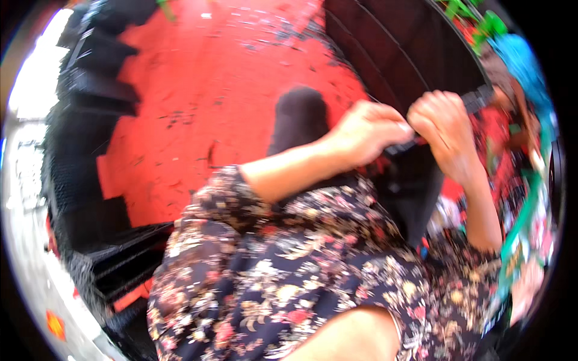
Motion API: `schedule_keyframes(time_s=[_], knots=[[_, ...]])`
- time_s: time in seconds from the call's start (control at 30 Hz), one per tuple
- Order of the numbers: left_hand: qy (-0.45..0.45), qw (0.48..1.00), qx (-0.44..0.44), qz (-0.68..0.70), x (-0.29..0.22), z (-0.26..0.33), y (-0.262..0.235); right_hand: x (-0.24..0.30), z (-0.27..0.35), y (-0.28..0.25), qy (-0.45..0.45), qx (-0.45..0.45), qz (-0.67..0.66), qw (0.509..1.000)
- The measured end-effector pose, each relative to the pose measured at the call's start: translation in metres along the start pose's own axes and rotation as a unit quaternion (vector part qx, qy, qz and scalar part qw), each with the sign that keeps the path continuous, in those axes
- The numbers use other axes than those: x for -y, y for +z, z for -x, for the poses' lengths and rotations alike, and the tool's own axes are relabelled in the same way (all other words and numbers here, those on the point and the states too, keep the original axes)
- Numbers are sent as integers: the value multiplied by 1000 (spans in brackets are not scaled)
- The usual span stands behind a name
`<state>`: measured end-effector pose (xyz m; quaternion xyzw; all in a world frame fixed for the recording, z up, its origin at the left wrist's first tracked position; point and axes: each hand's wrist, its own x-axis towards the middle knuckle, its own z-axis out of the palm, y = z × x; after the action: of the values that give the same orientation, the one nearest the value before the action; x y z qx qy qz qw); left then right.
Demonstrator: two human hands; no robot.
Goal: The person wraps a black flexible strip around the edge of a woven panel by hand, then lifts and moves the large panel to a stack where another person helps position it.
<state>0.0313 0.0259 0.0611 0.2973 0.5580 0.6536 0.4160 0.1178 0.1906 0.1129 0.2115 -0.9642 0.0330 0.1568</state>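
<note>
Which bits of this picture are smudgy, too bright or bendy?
In the head view, the left hand and right hand look blurred, the far-left background is washed-out white, black shapes curve along the round rim, and the red surface looks paler near the top.

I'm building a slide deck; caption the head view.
Right hand gripping a dark strip, left hand close beside it, near a red surface flecked with black.

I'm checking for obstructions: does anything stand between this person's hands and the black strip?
Nothing visible does. The right hand appears closed around the black strip, and the left hand is close beside; blur hides whether it touches.
</note>
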Motion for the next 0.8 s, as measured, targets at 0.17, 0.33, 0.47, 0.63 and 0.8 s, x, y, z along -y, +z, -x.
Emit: schedule_keyframes(time_s=[0.17,0.33,0.47,0.63,0.8], knots=[[-1,995,14,99,15,-2,-3,-7,8,5,68,6,-29,997],[4,996,-8,92,15,8,-13,-17,-12,7,-65,47,-34,996],[60,995,-23,-74,21,9,9,-10,5,3,-67,49,-23,996],[46,999,7,-5,28,-5,18,3,8,-3,134,42,-144,980],[50,999,-1,-18,28,-6,21,4,10,2,130,1,-141,981]])
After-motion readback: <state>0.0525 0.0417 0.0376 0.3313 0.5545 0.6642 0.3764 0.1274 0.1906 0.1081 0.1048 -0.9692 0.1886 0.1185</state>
